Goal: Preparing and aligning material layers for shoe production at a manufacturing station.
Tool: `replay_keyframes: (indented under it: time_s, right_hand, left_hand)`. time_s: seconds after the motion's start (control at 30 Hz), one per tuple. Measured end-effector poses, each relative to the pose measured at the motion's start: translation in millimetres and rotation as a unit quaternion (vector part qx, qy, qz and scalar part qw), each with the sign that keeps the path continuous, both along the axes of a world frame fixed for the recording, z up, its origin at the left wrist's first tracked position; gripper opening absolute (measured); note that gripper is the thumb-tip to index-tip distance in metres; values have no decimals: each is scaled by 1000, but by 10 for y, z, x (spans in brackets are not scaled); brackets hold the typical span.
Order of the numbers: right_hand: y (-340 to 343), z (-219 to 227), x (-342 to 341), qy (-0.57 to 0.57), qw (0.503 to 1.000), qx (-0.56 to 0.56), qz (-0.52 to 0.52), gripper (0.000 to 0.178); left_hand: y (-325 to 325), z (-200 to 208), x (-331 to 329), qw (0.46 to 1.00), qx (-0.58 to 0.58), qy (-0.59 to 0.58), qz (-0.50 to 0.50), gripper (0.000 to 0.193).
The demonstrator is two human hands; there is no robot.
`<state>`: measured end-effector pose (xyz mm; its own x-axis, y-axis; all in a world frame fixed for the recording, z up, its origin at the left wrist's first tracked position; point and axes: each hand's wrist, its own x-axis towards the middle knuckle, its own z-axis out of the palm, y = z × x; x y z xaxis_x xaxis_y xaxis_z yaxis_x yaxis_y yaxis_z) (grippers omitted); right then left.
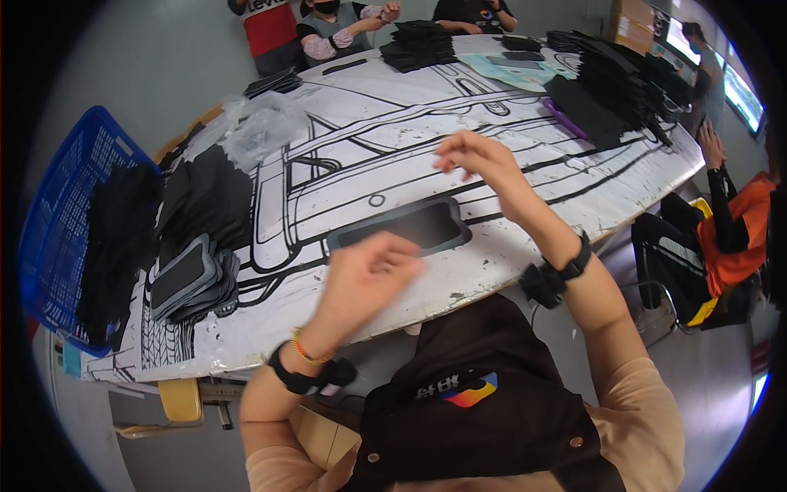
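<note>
A flat dark panel, rectangular with rounded corners and a grey border, lies on the table in front of me. My left hand is over its near left part and hides some of it. Those fingers are bent and smeared by motion, so whether they touch or hold anything is unclear. Beyond the panel's right end, my right hand is raised above the table. Its fingers are loosely bent and apart, with nothing seen in them. To the left, similar grey-edged panels are piled in an uneven stack.
Black fabric pieces lie behind the stack, beside a blue plastic basket. A clear plastic bag sits farther back. Black piles cover the far right of the white, line-patterned table. Several people are around it, one seated at right.
</note>
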<state>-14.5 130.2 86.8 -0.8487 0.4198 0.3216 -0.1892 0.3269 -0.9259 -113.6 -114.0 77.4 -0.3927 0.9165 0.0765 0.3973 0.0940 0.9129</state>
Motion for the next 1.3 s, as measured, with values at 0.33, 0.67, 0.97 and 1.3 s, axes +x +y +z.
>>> replay_keyframes:
  time_s: [0.33,0.67,0.97,1.3]
  right_hand:
    - [-270,-550,142,-1,955,252,154,43]
    - [-391,-837,5,-86,841,524,105,53]
    - [-409,-783,51,-136,860,490,38,45]
    - [-417,-683,287,-160,865,475,2,39]
  left_hand:
    - [-69,-277,-847,927,40,358,-99,40]
    - [-34,-482,-862,870,-63,458,-170,62]
    - [-145,-448,-801,850,-49,511,-119,64]
    - [-308,-420,-674,814,-13,577,-65,57]
